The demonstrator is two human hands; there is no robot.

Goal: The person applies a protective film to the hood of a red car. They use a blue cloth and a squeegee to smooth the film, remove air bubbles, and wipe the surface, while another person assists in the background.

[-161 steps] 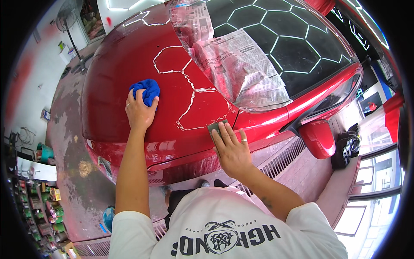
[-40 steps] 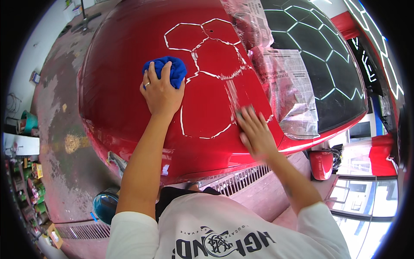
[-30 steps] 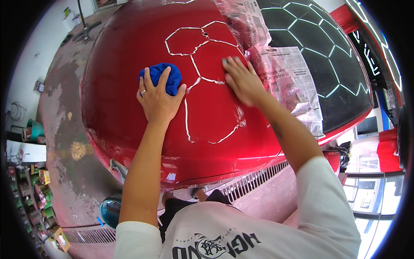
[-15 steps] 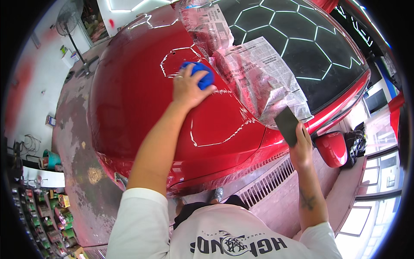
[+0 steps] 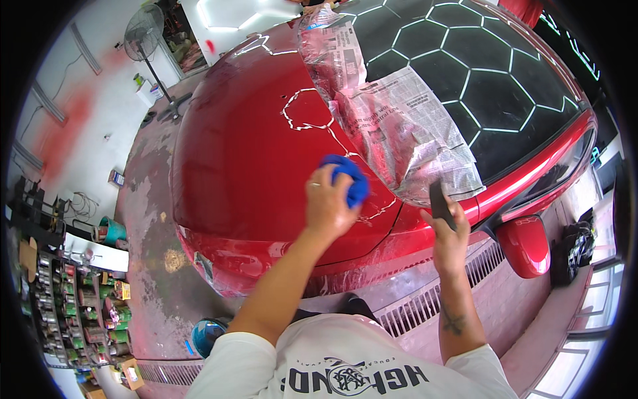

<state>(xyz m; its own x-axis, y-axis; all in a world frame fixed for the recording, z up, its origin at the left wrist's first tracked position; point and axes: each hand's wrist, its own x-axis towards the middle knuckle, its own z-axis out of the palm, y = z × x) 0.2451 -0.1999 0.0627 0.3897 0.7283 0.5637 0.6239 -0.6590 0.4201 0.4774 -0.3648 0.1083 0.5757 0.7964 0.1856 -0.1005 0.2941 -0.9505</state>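
Drawn toward the near edge of the red bonnet (image 5: 232,173) since the earlier frame: blue cloth (image 5: 355,184), bunched in the left hand (image 5: 329,206), fingers curled over it, partly blurred. Further right, noted newspaper (image 5: 405,126) along the windscreen (image 5: 498,93) base. Then found dark flat pad (image 5: 438,201), turned more edge-on, pinched between thumb and fingers of the right hand (image 5: 452,239), left of the red wing mirror (image 5: 524,246).

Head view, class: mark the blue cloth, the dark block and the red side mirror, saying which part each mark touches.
Blue cloth (image 5: 357,184): head view, on its bunched, exposed fabric.
Dark block (image 5: 439,202): head view, on the middle of its visible side.
Red side mirror (image 5: 523,246): head view, on the rounded red housing.
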